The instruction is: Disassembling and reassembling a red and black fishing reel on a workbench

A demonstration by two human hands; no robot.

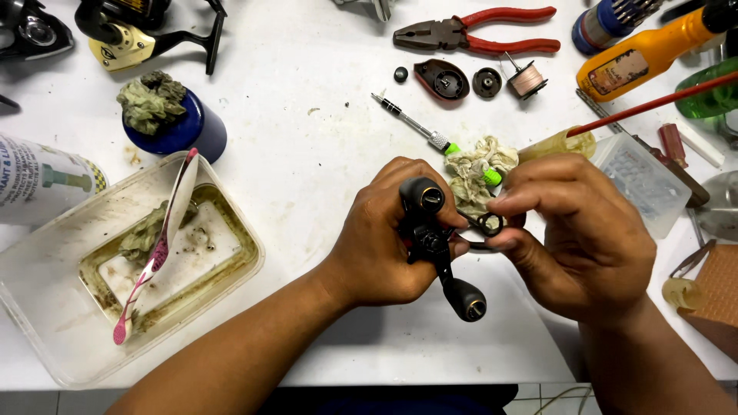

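A person works with both bare hands over a white table (307, 154), seen from above. The left hand (384, 238) is wrapped around a black fishing reel (430, 242), gripping its body; the reel's crank arm runs top to bottom, with one round knob above the fingers and another below them. The right hand (580, 230) pinches a small black ring (490, 224) between thumb and fingertips, just beside the reel, perhaps touching it. Behind the hands lies a crumpled rag (477, 169), and on it rests a small screwdriver (430, 134) with green bands. Farther back sit red-handled pliers (480, 34), a dark oval reel cover (442, 79), a round black part (487, 82) and a small spool (529, 81). To the right are an orange bottle (653, 50) and a clear plastic box (642, 180). On the left, a clear tub (46, 307) holds murky liquid and a pink and white toothbrush (161, 246). Behind it stands a blue cup (184, 131) stuffed with a rag, and at the far corner lies another reel (131, 38).
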